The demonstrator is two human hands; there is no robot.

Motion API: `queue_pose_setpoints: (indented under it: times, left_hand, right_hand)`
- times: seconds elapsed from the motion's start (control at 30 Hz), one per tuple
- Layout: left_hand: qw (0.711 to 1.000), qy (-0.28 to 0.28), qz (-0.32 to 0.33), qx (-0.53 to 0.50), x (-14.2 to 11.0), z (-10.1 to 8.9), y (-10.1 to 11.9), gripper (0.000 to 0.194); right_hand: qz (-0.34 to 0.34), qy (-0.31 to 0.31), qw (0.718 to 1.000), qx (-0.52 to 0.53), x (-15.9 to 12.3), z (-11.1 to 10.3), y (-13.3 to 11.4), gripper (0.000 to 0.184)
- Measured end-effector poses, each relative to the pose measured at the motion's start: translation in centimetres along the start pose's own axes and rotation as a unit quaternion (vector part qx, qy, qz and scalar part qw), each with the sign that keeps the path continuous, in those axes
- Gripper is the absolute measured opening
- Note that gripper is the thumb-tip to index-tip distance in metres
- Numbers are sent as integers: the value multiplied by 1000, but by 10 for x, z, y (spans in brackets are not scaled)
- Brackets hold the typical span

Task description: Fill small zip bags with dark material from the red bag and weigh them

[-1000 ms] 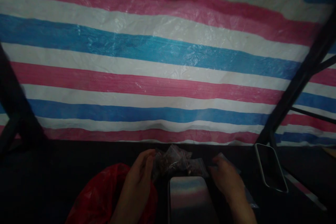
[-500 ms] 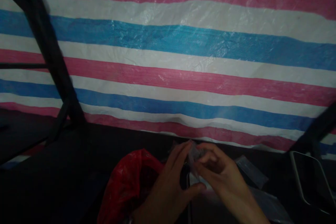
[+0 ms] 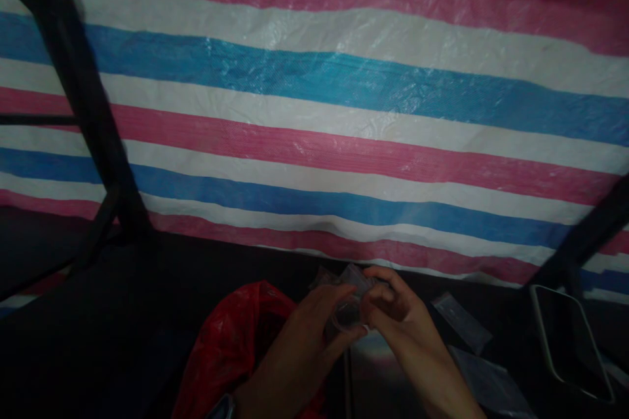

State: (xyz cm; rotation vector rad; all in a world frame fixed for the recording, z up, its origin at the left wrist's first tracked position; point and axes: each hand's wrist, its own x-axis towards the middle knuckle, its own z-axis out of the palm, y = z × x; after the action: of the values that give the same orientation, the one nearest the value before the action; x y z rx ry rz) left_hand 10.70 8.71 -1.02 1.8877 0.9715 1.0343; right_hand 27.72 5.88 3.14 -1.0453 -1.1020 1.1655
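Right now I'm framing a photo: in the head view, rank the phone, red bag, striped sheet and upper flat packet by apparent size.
1. Striped sheet
2. Red bag, partly hidden
3. Phone
4. Upper flat packet

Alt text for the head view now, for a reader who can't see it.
Two hands, left and right, hold a small clear plastic bag between their fingers, beside a red bag; a phone lies at far right.
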Motion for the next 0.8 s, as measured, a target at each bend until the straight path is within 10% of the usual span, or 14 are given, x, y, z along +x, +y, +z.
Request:
queue_pose_setpoints:
  times: [0.2,0.4,0.67,0.8]
  left_hand:
    - [996,61,-9,-64,-1,-16,29,34]
    - [937,315,-29,-150,-13,-77,74,40]
    - [986,73,-134,-67,-66,-110,30,30]
    - [982,112,-116,95,-79,-96,-1,20]
  right_hand:
    - [-68,-33,996,51,-4,10,-1,34]
    - [-161,-127,937,-283,-21,48,28,18]
    - [-209,-204,814,-501,-25,64,66,24]
    - [-183,-171,800,-545,-19,60,63,29]
